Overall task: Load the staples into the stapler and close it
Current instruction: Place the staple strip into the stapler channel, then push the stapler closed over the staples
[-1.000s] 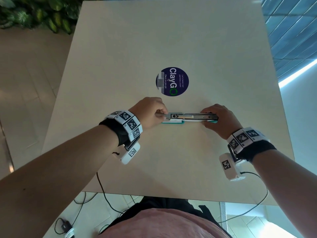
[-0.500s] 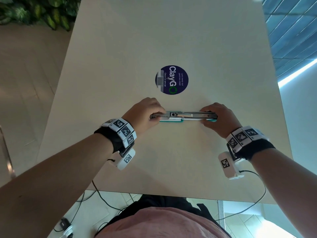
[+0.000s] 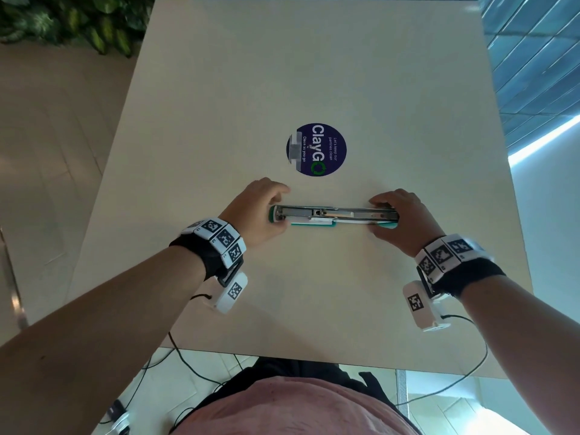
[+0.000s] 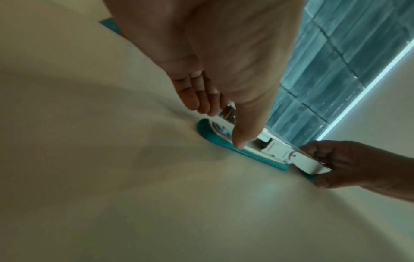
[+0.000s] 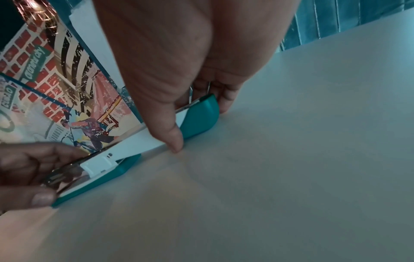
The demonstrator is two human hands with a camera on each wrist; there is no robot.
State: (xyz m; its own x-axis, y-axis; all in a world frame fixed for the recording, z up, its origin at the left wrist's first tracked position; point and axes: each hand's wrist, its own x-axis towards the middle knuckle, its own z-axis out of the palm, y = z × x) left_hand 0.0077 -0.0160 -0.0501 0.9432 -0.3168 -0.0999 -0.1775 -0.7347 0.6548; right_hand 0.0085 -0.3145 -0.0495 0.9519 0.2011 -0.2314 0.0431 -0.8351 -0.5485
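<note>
Nearest to you, at the table's (image 3: 314, 293) front half, your two hands hold the stapler (image 3: 334, 215), which lies flat and lengthwise across your view, opened out end to end.

Your right hand (image 3: 405, 222) clamps the right end: in the right wrist view the thumb (image 5: 172, 134) presses the near side of the white body while the fingers curl over the far side, next to the teal end cap (image 5: 201, 115). Your left hand (image 3: 255, 211) is at the left end. In the left wrist view its thumb (image 4: 243, 136) bears on the near edge where white meets the teal part, and the fingers (image 4: 197, 99) reach down on the far side with their tips at the table; the grip appears to be a light pinch across the end rather than a full wrap.

Progress, as a judgement: the stapler is unfolded and the metal channel (image 3: 339, 212) faces up, so the opening step is done. Closing is not done. Whether the staples are already seated is uncertain.

Limits of the views:
- No loose strip of staples can be made out anywhere on the table, and the channel's contents are too small and reflective to read.
- Both hands cover the ends of the stapler, so the hinge and the pusher are largely hidden.
- The wrist views are dim and partly blurred.

Farther out, just beyond the stapler, a round dark blue sticker (image 3: 316, 149) is fixed to the table. Green foliage (image 3: 72, 23) shows past the far left corner.
</note>
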